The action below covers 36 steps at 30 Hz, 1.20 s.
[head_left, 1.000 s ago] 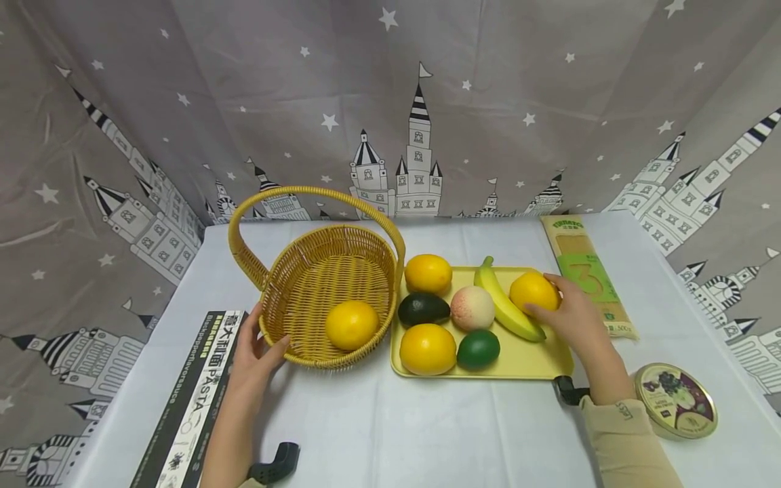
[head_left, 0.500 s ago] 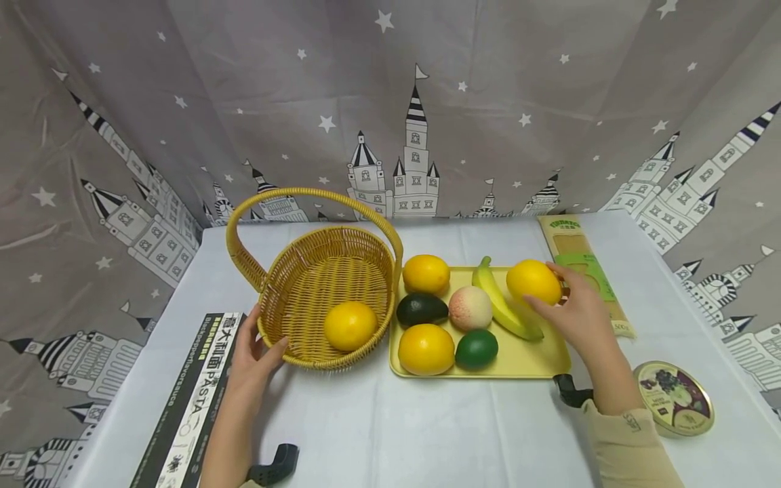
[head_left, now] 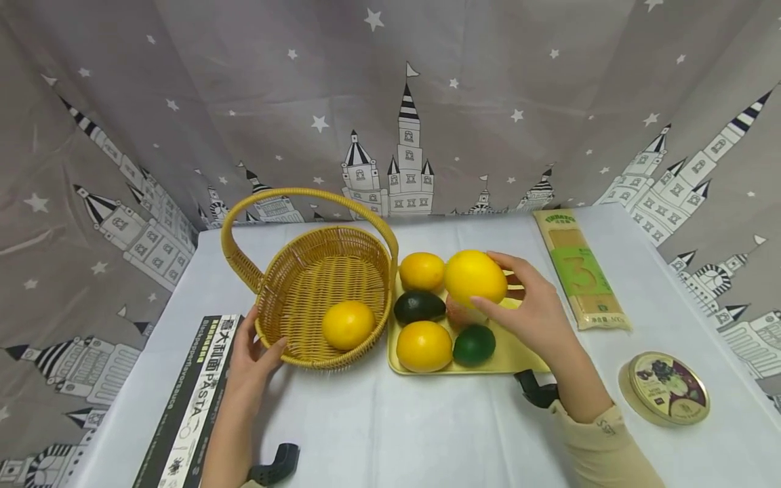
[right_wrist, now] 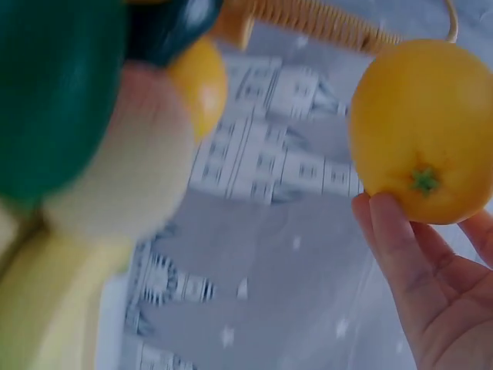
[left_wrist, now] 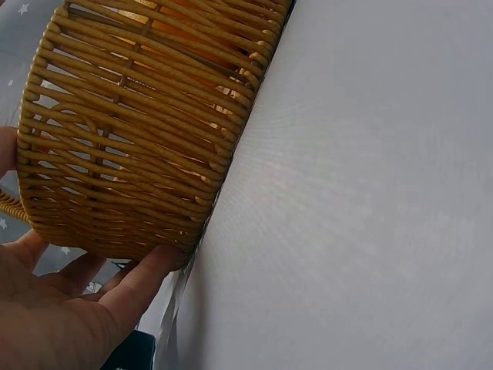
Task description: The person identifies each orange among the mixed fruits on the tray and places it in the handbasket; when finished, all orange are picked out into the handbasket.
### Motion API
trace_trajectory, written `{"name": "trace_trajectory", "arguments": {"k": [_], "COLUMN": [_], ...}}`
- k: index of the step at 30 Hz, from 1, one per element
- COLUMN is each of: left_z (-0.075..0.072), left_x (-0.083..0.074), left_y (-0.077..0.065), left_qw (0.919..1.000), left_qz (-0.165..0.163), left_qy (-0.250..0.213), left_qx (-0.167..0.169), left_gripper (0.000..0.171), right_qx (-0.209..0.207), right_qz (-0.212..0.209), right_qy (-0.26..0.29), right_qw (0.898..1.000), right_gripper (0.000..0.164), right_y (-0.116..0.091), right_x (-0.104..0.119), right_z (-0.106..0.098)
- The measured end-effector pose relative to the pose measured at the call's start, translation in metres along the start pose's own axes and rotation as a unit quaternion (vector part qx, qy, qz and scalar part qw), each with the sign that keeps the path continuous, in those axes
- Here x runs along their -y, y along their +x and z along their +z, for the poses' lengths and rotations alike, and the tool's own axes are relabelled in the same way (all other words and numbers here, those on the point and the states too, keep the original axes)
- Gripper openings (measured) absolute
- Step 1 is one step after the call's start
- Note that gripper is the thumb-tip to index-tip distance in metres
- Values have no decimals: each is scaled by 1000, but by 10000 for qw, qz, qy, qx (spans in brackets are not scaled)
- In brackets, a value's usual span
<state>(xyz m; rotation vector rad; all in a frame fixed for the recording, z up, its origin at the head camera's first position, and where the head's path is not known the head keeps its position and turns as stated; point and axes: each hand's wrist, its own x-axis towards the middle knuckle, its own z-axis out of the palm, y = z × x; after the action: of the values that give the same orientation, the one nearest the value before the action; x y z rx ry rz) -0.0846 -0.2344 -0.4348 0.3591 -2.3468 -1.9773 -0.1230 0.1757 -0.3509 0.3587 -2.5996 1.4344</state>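
Observation:
My right hand holds an orange between thumb and fingers, raised above the yellow tray. The green stem mark of this orange shows in the right wrist view. My left hand grips the near-left rim of a wicker basket, thumb over the edge and fingers against the outer wall. One yellow-orange fruit lies inside the basket. On the tray are two more yellow fruits, a dark avocado, a green oval fruit, a partly covered peach and a banana, mostly hidden in the head view.
The basket's tall arched handle rises between basket and tray. A black pasta box lies left of my left arm. A noodle packet and a round tin lie on the right. A castle-print curtain hangs behind.
My right hand has lifted the orange off the right side of the tray and carried it left, over the peach. My left hand stays on the basket rim.

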Motion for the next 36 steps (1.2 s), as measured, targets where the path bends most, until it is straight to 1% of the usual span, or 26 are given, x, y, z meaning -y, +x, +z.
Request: {"name": "trace_trajectory", "arguments": {"k": [2, 6, 10, 14, 18, 21, 23, 27, 32, 36], "left_z": [0, 1, 0, 0, -1, -2, -3, -4, -6, -6], "left_x": [0, 1, 1, 1, 2, 3, 3, 4, 5, 5], "left_y": [0, 0, 0, 0, 0, 1, 1, 0, -2, -3], "left_qw": [10000, 10000, 10000, 10000, 9998, 9996, 9997, 9999, 9997, 9995], "left_qz": [-14, 15, 51, 51, -17, -101, -101, -56, 74, 148], "left_qy": [-17, -44, -40, 16, 159, 260, 232, 92, -175, -151], "left_qx": [-9, -5, -31, -84, -119, -98, -62, 8, 178, 230], "left_gripper": [80, 81, 81, 80, 80, 80, 80, 79, 79, 79], "right_qx": [179, 662, 1161, 1651, 1979, 2098, 2161, 2257, 2214, 2207], "right_qz": [-73, -229, -616, -975, -1295, -1590, -1725, -1797, -1736, -1683], "right_qy": [106, 282, 340, 60, -488, -764, -907, -1163, -1678, -2149], "right_qw": [9998, 9971, 9907, 9814, 9704, 9617, 9567, 9504, 9448, 9364], "right_gripper": [67, 70, 69, 69, 71, 71, 70, 69, 67, 66], "right_y": [2, 6, 16, 32, 47, 56, 61, 65, 66, 66], "right_x": [9, 27, 45, 66, 86, 97, 102, 105, 103, 97], "right_z": [10, 34, 62, 92, 124, 149, 166, 193, 215, 226]}}
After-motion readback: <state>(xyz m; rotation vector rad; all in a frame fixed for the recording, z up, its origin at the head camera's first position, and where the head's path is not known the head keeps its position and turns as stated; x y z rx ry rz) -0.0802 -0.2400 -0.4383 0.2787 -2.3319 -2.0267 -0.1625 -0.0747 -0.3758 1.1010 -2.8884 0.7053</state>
